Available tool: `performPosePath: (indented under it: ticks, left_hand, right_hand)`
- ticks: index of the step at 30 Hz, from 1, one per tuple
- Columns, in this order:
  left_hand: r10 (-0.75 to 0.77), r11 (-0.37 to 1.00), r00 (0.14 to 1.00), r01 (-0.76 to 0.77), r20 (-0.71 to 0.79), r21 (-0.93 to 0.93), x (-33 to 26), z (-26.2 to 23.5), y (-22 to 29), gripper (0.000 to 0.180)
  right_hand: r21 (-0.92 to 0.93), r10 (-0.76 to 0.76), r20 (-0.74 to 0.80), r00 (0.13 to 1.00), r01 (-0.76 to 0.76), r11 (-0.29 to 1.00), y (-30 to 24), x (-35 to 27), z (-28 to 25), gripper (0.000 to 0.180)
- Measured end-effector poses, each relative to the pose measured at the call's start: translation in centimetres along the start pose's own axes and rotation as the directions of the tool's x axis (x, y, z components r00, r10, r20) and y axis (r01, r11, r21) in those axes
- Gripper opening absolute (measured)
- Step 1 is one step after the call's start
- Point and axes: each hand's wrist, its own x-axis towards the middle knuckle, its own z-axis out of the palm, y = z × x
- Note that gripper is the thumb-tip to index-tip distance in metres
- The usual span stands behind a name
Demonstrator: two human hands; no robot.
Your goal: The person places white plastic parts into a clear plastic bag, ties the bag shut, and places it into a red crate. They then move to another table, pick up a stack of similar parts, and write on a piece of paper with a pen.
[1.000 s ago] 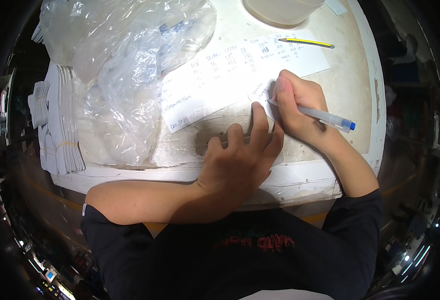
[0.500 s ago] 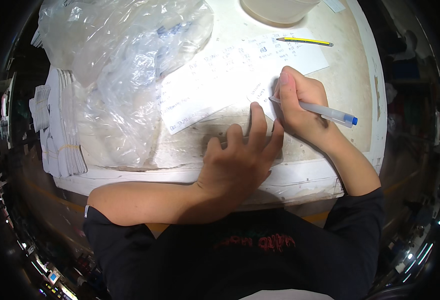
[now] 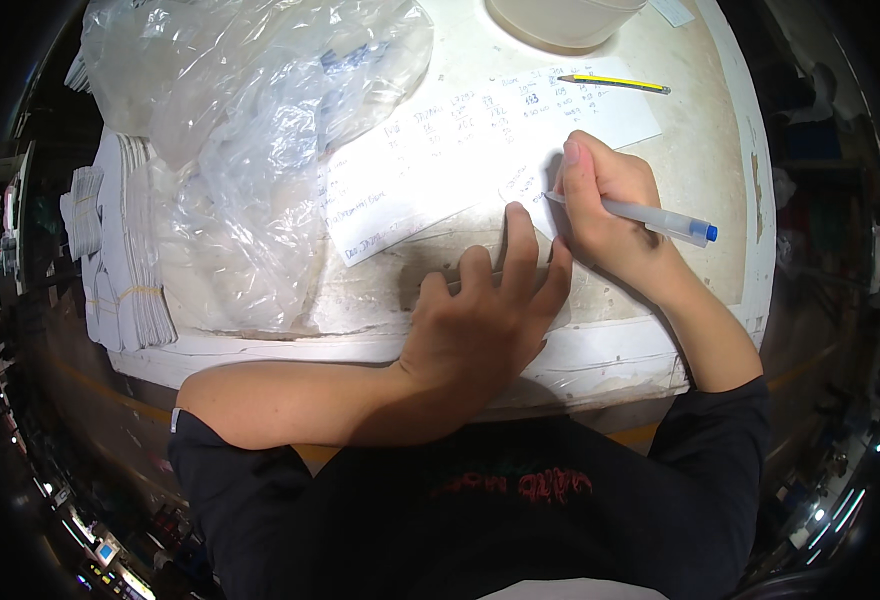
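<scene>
In my right hand [image 3: 610, 205] is a pen [image 3: 675, 222] with a translucent whitish barrel and a blue end. Its tip meets a small white slip of paper [image 3: 532, 205] with handwriting on it. My left hand [image 3: 485, 310] rests palm down with its fingers spread, the index fingertip touching the slip's edge. Beyond both hands lies a larger white sheet [image 3: 430, 185] covered in handwritten rows, partly overlapped by the slip and my right hand. A yellow and black pencil [image 3: 615, 84] lies across that sheet's far right part.
A crumpled clear plastic bag [image 3: 250, 150] covers the left part of the worn white table [image 3: 430, 350]. Bundles of white paper strips [image 3: 125, 260] held by rubber bands stand along the left edge. A pale round container [image 3: 565, 22] sits at the far side.
My right hand and the pen have barely shifted over the slip. The whole view has moved slightly. My left hand stays in place on the table.
</scene>
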Motion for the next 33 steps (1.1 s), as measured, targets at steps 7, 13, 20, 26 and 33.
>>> performPosePath:
  ticks: [7, 13, 20, 26, 33]
  left_hand:
    - [0.007, 0.999, 1.000, -0.008, 0.011, 0.034, -0.11, 0.08, 0.03, 0.078]
    - [0.003, 1.000, 1.000, -0.004, 0.024, 0.020, -0.18, 0.07, -0.02, 0.082]
    - [-0.050, 0.999, 0.996, 0.050, 0.075, -0.008, -0.06, -0.34, -0.13, 0.089]
    - [-0.027, 0.999, 0.995, 0.029, 0.091, -0.019, 0.06, -0.48, -0.26, 0.090]
    - [-0.012, 1.000, 0.997, 0.013, 0.079, -0.010, -0.08, -0.22, -0.36, 0.090]
  right_hand:
    - [0.017, 0.083, -0.029, 0.996, -0.083, 0.996, -0.33, 0.05, -0.08, 0.031]
    - [0.002, 0.066, -0.058, 0.996, -0.066, 0.998, -0.09, -0.02, 0.08, 0.032]
    - [0.078, 0.067, -0.074, 0.995, -0.061, 0.995, 0.28, -0.63, -0.56, 0.042]
    - [0.049, -0.020, 0.061, 0.998, 0.017, 0.999, 0.21, -0.28, -0.68, 0.033]
    - [0.068, 0.020, 0.093, 0.995, -0.026, 0.997, 0.06, -0.11, -0.41, 0.033]
